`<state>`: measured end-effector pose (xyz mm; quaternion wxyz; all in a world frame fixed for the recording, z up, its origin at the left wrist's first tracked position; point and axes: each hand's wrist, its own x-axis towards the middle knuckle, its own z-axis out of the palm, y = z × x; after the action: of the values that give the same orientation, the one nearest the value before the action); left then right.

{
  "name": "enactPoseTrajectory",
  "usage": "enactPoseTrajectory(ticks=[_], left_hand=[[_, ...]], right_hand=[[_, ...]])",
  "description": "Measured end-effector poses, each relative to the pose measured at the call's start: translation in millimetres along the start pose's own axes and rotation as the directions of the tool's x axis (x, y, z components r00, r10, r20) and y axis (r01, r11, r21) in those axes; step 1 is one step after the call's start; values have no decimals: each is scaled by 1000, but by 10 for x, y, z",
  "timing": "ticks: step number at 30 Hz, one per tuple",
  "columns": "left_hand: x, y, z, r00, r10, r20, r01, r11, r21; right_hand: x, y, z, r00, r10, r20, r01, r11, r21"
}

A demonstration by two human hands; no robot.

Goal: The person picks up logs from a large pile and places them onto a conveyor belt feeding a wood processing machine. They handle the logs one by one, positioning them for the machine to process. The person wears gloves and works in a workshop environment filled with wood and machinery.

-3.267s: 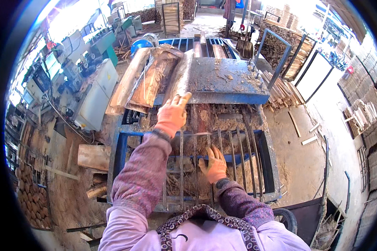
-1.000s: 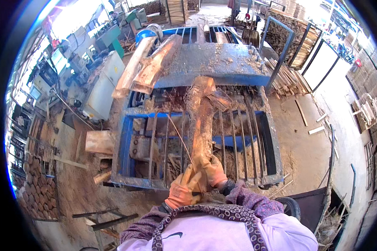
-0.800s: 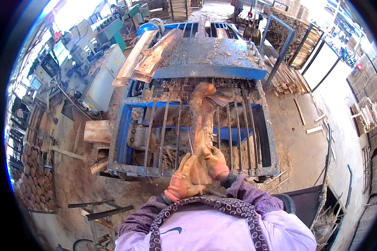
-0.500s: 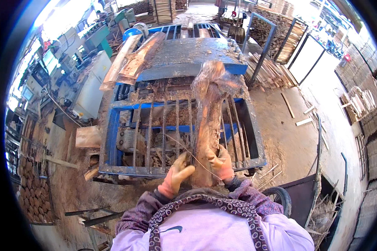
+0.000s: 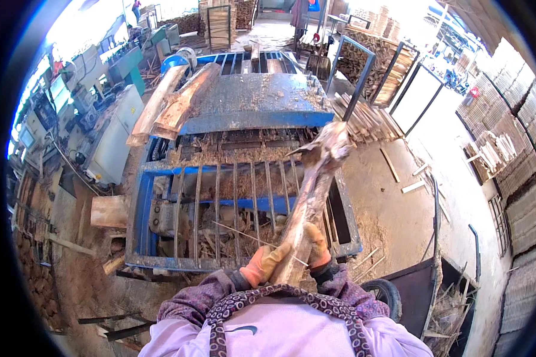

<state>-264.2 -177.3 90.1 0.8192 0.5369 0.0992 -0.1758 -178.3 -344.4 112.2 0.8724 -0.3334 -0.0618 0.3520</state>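
A rough log [image 5: 308, 202] with a knotty, forked far end lies slanting over the right part of the blue machine's metal bars [image 5: 218, 208]. Its near end reaches almost to my body. My left hand [image 5: 265, 263], in a yellow and orange glove, grips the log's left side near that end. On the opposite side, a little farther up, my right hand [image 5: 318, 245] in the same kind of glove is closed around the log's edge. A thin stick [image 5: 244, 233] runs across the bars toward my left hand.
Behind the bars rises the machine's blue metal cover [image 5: 253, 104], with two split logs [image 5: 187, 98] on its left. A cart [image 5: 420, 291] with a wheel and wood scraps stands at the lower right. Wood pieces [image 5: 390, 164] lie on the right floor. A wood block [image 5: 109, 211] sits left.
The log has turned, its knotty far end swinging right and rolling over. My left hand has come onto the log's side, and my right hand has moved with the log. The whole view has shifted slightly.
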Motion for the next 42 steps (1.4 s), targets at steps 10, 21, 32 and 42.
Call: enactPoseTrajectory(ticks=[10,21,32,42], left_hand=[[1575,2641,663,505,676,536,-809,587,21],[2731,576,250,906,212,367,190,571,-799],[1856,747,-20,994,-48,94,53,997,-50],[689,834,-351,909,384,161,-394,667,632]], right_hand=[[666,-2003,1485,785,-618,43,530,634,-563],[2011,-1761,120,909,102,-404,-268,885,-381],[1149,-1161,-293,970,-114,-216,76,982,-173],[336,-1551,-453,857,-509,-79,510,860,1]])
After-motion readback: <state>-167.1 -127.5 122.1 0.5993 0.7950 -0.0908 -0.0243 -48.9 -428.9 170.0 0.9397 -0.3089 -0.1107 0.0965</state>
